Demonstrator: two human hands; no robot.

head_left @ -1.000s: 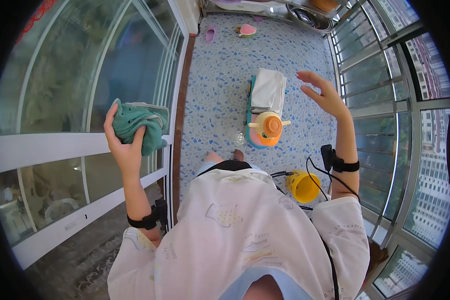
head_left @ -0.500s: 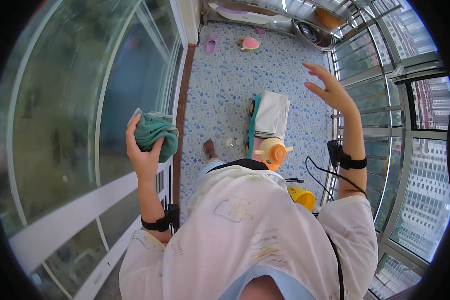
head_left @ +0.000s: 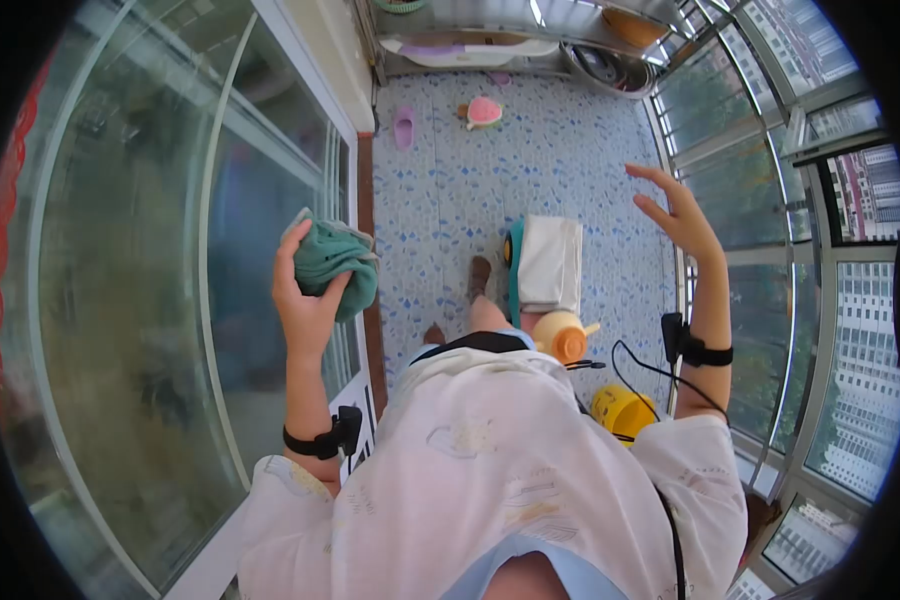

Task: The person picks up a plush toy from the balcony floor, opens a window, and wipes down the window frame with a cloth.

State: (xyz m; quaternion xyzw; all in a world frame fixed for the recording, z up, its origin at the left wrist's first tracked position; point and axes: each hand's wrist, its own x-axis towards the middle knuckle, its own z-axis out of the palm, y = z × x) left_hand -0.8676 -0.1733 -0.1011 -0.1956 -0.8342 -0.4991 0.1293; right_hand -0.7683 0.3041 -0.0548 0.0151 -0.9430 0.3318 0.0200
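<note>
The left fingers (head_left: pixel 284 262) are curling partway closed around the green cloth (head_left: pixel 332 262) beside the left glass door (head_left: pixel 270 250), likely stopping its folds dangling, while the right fingers (head_left: pixel 653 176) are hovering half open, holding nothing.

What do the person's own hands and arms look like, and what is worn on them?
Both the left hand and the right hand are bare. Each forearm wears a black strap with a small black box; a thin black cable runs by the right one. The sleeves are short, loose and white, with faint prints.
</note>
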